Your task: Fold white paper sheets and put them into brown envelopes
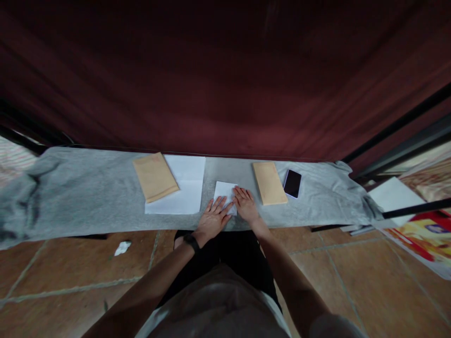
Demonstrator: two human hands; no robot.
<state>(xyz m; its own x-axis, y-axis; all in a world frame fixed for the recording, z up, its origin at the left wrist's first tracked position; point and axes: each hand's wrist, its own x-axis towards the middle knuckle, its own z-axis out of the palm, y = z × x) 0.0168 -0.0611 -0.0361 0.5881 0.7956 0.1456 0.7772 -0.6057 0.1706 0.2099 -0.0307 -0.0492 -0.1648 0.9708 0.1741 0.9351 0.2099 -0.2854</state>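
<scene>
A small folded sheet of white paper [223,188] lies on the grey cloth in front of me. My left hand [213,218] rests flat on its lower left part, fingers stretched out and slightly spread. From the other side my right hand [245,203] presses on the paper's right edge, its fingers extended. The fingertips of both hands come close together over the sheet and hide part of it. Left of my hands lie larger white sheets [190,188], partly covered by a brown envelope [155,176]. Another brown envelope [270,184] lies to the right of my right hand.
A phone [292,183] lies right of the right-hand envelope. Grey cloth [95,192] covers the narrow table. A dark red curtain [225,84] hangs behind it. Black metal bars [416,209] stand at the right. A crumpled white scrap [122,248] lies on the tiled floor.
</scene>
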